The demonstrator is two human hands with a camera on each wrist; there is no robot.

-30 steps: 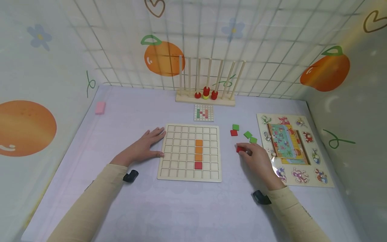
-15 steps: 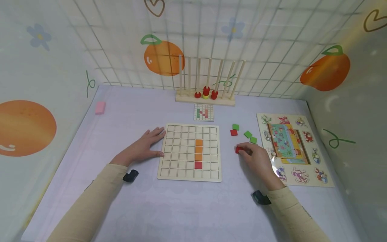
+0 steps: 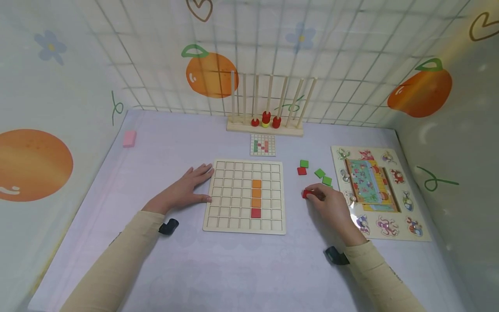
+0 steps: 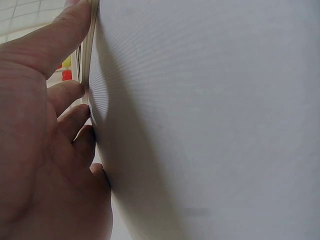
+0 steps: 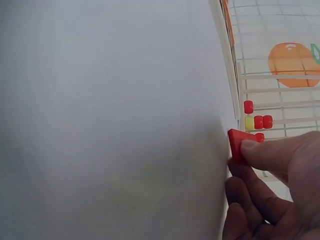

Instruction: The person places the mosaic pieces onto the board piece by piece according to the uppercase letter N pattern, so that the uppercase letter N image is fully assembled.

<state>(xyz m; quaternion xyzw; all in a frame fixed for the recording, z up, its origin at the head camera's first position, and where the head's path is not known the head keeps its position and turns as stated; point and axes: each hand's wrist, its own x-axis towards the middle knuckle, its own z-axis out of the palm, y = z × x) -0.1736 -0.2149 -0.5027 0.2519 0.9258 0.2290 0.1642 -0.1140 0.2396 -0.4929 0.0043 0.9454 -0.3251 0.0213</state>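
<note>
My right hand [image 3: 329, 206] pinches a red square tile [image 5: 240, 145] between thumb and fingers, close over the table right of the wooden grid board [image 3: 230, 212]. In the right wrist view the tile tilts up at the thumb tip. My left hand [image 3: 186, 190] lies with its fingers spread, fingertips and thumb at the board's left edge. On the board a column holds orange tiles [image 3: 256, 193] with a red tile [image 3: 255, 213] below them. Beyond my right hand lie loose green tiles [image 3: 319, 173] and another red tile [image 3: 302, 171].
A small pattern card [image 3: 263, 145] lies behind the board. Farther back stands a wooden peg rack [image 3: 265, 128] with red and yellow beads. At the right is a sea-animal puzzle board [image 3: 405, 227]; a pink block [image 3: 129, 139] sits at the far left.
The red tile in my right hand has shifted slightly left and towards me, and more of it shows past the fingertips. My left hand stays at the board.
</note>
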